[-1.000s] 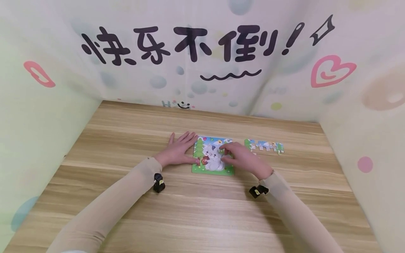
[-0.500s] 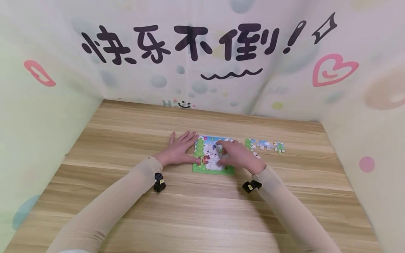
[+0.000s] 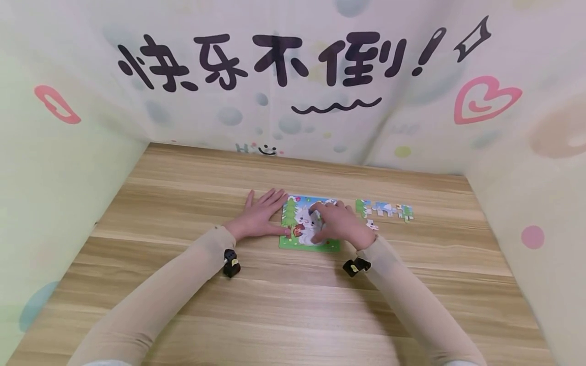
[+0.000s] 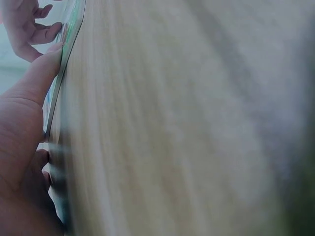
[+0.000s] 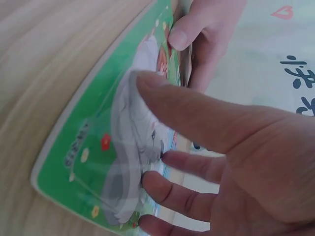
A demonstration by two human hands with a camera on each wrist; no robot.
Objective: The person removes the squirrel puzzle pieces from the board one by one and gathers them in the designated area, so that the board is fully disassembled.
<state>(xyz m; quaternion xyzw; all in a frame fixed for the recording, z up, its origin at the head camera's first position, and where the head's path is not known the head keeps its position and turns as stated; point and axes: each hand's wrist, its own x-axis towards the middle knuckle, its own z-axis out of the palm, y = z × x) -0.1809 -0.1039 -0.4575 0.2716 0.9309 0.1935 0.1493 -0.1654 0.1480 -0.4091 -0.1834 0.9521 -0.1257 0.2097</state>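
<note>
A cat jigsaw puzzle in a green tray [image 3: 293, 243] lies on the wooden table. My left hand [image 3: 260, 216] rests flat on the table at the tray's left side, thumb against its lower left corner. In the left wrist view that left hand [image 4: 29, 103] touches the tray's edge [image 4: 69, 46]. My right hand [image 3: 335, 222] lies on the picture. In the right wrist view the right hand [image 5: 206, 142] has its fingers spread, with the thumb and fingertips pressing on the white cat of the puzzle [image 5: 88, 147]. Neither hand holds a piece.
A row of joined loose puzzle pieces [image 3: 384, 209] lies right of the tray, with one small piece [image 3: 372, 224] nearer the right wrist. Printed fabric walls [image 3: 293, 76] close in the wooden table [image 3: 293, 305] at the back and both sides.
My right hand has slid left over the puzzle, covering more of the cat. The left hand and the loose pieces have stayed in place.
</note>
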